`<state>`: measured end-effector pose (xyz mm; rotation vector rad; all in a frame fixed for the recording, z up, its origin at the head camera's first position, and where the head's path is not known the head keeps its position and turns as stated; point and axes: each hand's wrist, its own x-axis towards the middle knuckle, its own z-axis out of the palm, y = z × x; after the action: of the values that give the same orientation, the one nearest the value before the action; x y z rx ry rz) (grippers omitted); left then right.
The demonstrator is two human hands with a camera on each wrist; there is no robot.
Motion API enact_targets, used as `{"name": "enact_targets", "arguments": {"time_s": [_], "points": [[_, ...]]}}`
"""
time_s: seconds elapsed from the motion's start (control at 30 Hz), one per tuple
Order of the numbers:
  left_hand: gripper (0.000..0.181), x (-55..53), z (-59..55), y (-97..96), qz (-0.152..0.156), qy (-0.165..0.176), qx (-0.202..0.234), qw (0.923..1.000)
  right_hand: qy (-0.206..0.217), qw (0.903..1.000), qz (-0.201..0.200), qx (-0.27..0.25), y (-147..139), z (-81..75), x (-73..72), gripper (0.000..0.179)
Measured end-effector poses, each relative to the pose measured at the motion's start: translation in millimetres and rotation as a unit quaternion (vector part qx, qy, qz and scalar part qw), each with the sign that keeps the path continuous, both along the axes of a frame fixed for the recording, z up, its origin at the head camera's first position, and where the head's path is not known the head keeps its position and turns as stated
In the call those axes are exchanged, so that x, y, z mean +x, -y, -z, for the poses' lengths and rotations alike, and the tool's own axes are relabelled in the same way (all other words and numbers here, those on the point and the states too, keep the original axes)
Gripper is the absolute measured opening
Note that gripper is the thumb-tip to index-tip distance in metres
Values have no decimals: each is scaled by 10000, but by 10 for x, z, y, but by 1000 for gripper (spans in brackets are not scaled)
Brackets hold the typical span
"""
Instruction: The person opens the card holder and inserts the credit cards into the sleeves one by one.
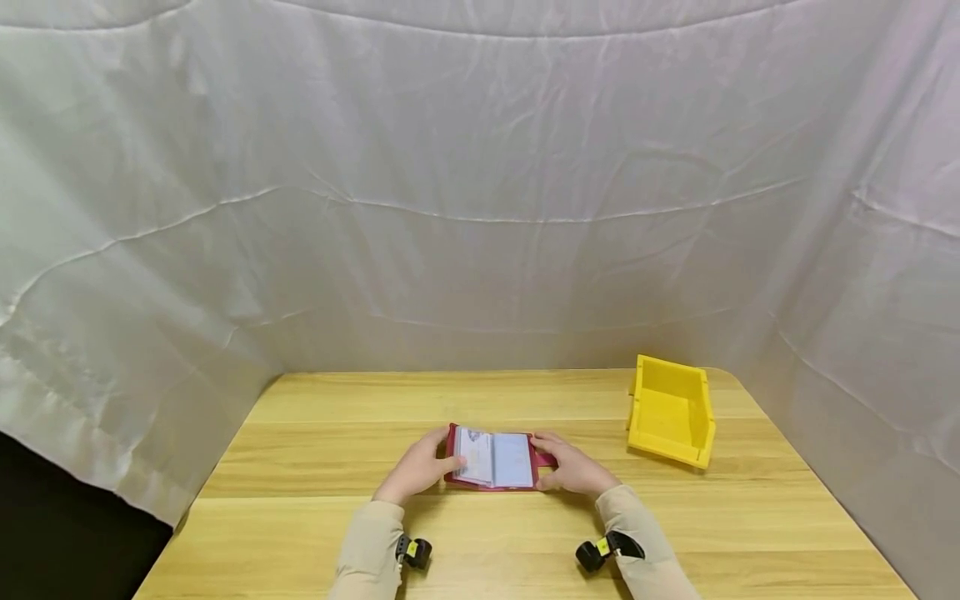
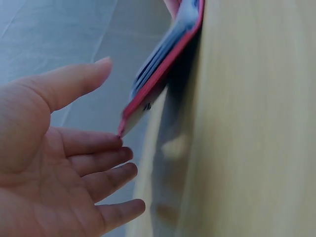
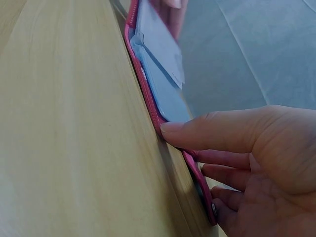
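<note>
A red card holder (image 1: 493, 485) lies spread open between my hands, its clear sleeves (image 1: 513, 460) facing up and a printed card (image 1: 474, 457) showing on the left side. My left hand (image 1: 418, 468) is at its left edge. In the left wrist view the fingers (image 2: 106, 183) are nearly straight, one fingertip at the cover's corner, with the thumb held apart above. My right hand (image 1: 573, 468) pinches the right edge, thumb (image 3: 212, 129) on the inner border and fingers behind it. Beside those fingers the closing strap (image 3: 202, 185) with a metal snap sticks out.
A yellow open bin (image 1: 670, 417) stands at the back right of the wooden table (image 1: 315, 450). Pale grey curtains (image 1: 480, 267) hang behind the table and on both sides. Each wrist wears a small black camera (image 1: 591, 556).
</note>
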<state>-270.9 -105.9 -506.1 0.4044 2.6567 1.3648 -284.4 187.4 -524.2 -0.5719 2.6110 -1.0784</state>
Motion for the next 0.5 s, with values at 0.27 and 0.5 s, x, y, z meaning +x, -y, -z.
{"name": "enact_targets", "arguments": {"time_s": [0.27, 0.5], "points": [[59, 32, -88, -238, 125, -308, 484, 9983, -8, 10000, -10, -26, -6, 14, -7, 79], [55, 62, -12, -438, 302, -384, 810, 9955, -49, 9999, -66, -57, -11, 10, -1, 79]]}}
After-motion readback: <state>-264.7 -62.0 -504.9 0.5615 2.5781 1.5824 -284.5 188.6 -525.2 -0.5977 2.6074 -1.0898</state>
